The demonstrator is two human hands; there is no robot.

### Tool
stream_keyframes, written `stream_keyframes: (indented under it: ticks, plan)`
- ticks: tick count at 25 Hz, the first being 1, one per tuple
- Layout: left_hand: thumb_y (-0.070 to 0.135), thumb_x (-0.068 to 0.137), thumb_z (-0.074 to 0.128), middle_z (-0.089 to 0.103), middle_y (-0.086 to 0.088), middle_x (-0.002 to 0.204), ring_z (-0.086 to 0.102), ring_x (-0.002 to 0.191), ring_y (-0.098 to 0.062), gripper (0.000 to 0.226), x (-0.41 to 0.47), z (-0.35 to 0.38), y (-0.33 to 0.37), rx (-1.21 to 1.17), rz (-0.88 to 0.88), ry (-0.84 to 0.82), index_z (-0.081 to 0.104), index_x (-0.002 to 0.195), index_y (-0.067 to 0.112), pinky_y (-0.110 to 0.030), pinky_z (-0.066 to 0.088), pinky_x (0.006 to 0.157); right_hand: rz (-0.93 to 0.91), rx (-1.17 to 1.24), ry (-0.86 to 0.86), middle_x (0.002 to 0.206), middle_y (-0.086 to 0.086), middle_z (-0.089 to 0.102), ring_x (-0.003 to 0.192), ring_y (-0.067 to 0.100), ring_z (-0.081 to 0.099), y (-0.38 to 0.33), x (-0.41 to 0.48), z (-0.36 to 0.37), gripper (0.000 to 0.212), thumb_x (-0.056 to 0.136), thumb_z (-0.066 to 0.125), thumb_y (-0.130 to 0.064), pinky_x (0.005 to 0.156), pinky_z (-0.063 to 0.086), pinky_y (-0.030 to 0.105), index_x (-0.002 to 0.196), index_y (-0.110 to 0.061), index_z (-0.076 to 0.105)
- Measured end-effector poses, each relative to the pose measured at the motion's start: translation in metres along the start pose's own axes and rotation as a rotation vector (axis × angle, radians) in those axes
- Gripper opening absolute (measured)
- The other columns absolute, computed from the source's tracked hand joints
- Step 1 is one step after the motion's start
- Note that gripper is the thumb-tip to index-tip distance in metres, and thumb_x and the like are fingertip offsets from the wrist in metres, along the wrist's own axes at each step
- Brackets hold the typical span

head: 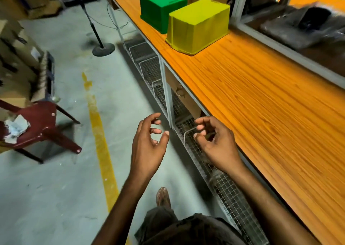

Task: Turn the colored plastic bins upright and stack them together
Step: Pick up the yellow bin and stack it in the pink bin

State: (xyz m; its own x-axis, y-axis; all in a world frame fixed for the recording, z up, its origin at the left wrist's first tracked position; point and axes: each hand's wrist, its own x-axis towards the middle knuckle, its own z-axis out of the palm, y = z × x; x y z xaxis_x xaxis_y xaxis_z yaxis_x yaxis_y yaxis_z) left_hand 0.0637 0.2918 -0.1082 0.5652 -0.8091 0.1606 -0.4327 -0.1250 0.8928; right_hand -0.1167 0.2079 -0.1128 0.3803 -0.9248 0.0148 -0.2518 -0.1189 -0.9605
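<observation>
A yellow plastic bin [197, 26] lies upside down on the orange wooden table [261, 95], its rim flat on the surface. Right behind it, touching or nearly touching, a green bin [160, 8] also stands upside down. Both bins are far ahead of me. My left hand [147, 144] hovers over the floor with curled, spread fingers and holds nothing. My right hand [214, 142] hangs beside the table's front edge, fingers loosely curled and empty.
Wire mesh baskets [151, 71] run under the table along its front. A dark red plastic chair [41, 127] with crumpled paper stands at left. A black stand base [103, 49] and a yellow floor line [100, 138] lie on the concrete. Cardboard boxes [16, 62] stack at far left.
</observation>
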Motion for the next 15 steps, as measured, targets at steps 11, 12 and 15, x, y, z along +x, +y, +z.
stream_keyframes:
  ticks: [11, 12, 15]
  plan:
    - [0.002, 0.091, 0.064, 0.063, 0.004, 0.119, 0.064, 0.102, -0.005, 0.046, 0.270, -0.013, -0.032, -0.149, 0.062, -0.225, 0.062, 0.127, 0.031, -0.009, 0.048, 0.063, 0.007, 0.029, 0.232, 0.100, -0.004, 0.066, 0.081, 0.004, 0.061, -0.041, 0.211, 0.070, 0.032, 0.089, 0.070, -0.003, 0.068, 0.053, 0.020, 0.109, -0.028, 0.066]
    - [0.003, 0.092, 0.064, 0.063, 0.003, 0.119, 0.064, 0.101, -0.003, 0.044, 0.293, -0.005, -0.035, -0.163, 0.058, -0.242, 0.062, 0.127, 0.031, -0.009, 0.049, 0.064, 0.013, 0.018, 0.252, 0.101, -0.003, 0.067, 0.083, 0.007, 0.062, -0.038, 0.231, 0.069, 0.031, 0.089, 0.071, -0.004, 0.067, 0.052, 0.020, 0.110, -0.027, 0.066]
    - [0.007, 0.095, 0.065, 0.062, -0.003, 0.119, 0.063, 0.093, 0.001, 0.040, 0.359, 0.021, -0.042, -0.189, 0.080, -0.279, 0.062, 0.126, 0.031, -0.009, 0.050, 0.068, 0.018, -0.011, 0.305, 0.102, -0.009, 0.068, 0.093, 0.010, 0.066, -0.022, 0.295, 0.067, 0.031, 0.088, 0.073, -0.008, 0.069, 0.052, 0.023, 0.109, -0.030, 0.066]
